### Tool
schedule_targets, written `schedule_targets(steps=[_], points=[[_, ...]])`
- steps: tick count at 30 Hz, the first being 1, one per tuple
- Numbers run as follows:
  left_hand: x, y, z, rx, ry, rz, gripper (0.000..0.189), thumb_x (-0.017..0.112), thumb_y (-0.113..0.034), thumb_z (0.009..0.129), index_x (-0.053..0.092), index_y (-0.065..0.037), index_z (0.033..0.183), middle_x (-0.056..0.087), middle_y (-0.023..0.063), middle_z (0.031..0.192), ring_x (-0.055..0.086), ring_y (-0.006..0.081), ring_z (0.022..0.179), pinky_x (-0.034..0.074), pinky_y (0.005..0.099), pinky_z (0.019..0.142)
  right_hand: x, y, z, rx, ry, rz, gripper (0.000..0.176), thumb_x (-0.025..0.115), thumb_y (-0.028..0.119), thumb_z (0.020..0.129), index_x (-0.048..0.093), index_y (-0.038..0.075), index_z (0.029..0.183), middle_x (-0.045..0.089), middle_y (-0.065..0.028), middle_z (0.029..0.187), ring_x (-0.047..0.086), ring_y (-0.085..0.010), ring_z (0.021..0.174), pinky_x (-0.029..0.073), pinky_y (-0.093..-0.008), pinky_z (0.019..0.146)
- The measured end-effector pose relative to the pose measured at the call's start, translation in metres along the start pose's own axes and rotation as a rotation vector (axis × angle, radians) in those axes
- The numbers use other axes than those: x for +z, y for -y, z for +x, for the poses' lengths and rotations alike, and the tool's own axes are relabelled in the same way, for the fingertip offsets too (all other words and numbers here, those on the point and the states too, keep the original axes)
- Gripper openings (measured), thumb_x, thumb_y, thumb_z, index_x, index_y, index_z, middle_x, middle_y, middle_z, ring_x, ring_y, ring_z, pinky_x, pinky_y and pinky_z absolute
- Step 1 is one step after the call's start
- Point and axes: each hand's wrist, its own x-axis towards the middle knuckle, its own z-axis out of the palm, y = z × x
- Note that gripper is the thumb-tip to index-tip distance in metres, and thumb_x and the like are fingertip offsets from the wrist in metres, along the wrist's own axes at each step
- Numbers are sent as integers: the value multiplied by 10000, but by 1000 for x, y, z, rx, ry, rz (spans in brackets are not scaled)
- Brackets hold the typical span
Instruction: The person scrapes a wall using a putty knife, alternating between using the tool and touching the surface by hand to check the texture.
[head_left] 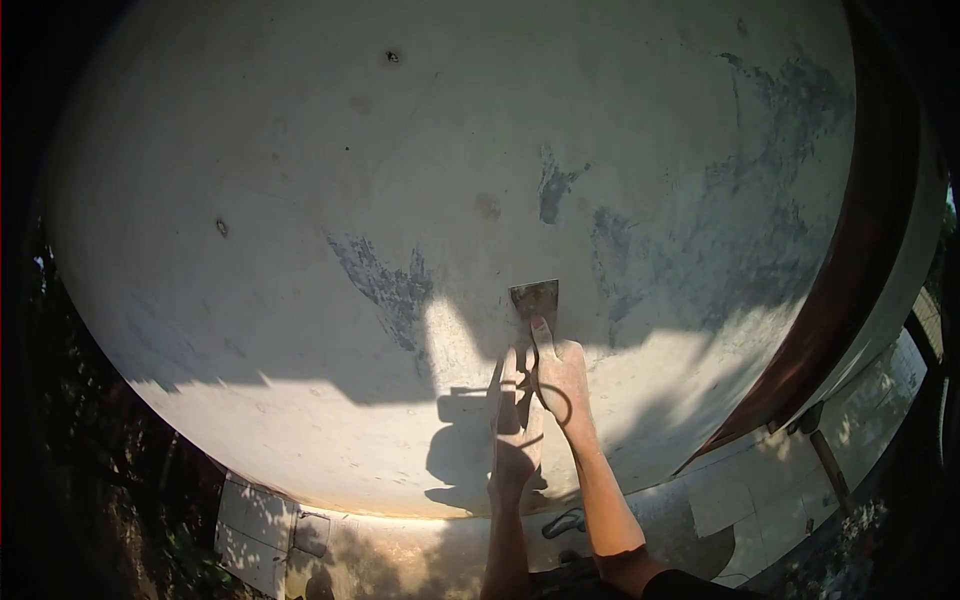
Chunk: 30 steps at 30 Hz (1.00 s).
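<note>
A putty knife (536,298) with a broad, stained metal blade lies against a pale wall (300,300), its edge pointing up. My right hand (562,382) is closed around it, the thumb stretched along the base of the blade. Close beside it on the left, my left hand (515,425) is also closed at the tool's lower part. Shadow falls across this hand, and the fingers hide the handle. Grey worn patches (385,285) mark the wall to the left of the blade. Another rough grey area (740,220) spreads over the right side.
A dark reddish-brown strip (860,240) borders the wall on the right. Below lies a paved floor (735,500) with a sandal-like dark object (563,522) near the wall's foot. Shaded plants (170,530) stand at the lower left.
</note>
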Motion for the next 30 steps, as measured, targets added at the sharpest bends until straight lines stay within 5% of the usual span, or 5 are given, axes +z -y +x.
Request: schedule_targets(steps=[3,7,14,17,30], points=[[8,8,-13,-150,140,-33,658,625,-54,797,357,24,1393,472,287,1310,490,396,1237,448,484,982,-7,-21,7,-144,-5,-84,459,565,395,954,633,-24,780,567,-115,630,540,-238,565,438,-403,561],[29,-19,2,428,-257,-185,466,564,61,758,459,25,1210,601,168,754,624,329,720,505,412,694,17,-79,-32,-431,-43,-266,390,570,357,948,636,-20,876,591,-145,753,570,-255,651,452,-409,603],[38,-15,19,41,-143,-374,265,430,-210,1046,566,10,990,500,1,625,448,57,549,374,226,524,-30,-106,8,-991,-169,-597,328,579,291,939,640,-14,1044,633,-199,967,621,-284,802,477,-420,675],[48,-12,15,-27,-114,-617,344,422,-299,1055,544,-39,864,478,1,583,445,64,503,388,236,492,-43,-92,-5,-463,-490,-294,482,570,195,918,480,32,1363,425,-272,1347,517,-385,1150,440,-486,898],[36,-34,22,-91,-163,-569,516,455,-471,1013,514,-86,675,405,-15,478,368,83,362,274,242,360,-64,-115,10,-593,-389,-721,773,600,231,872,235,79,1536,52,-302,1572,14,-486,1458,159,-595,1151]])
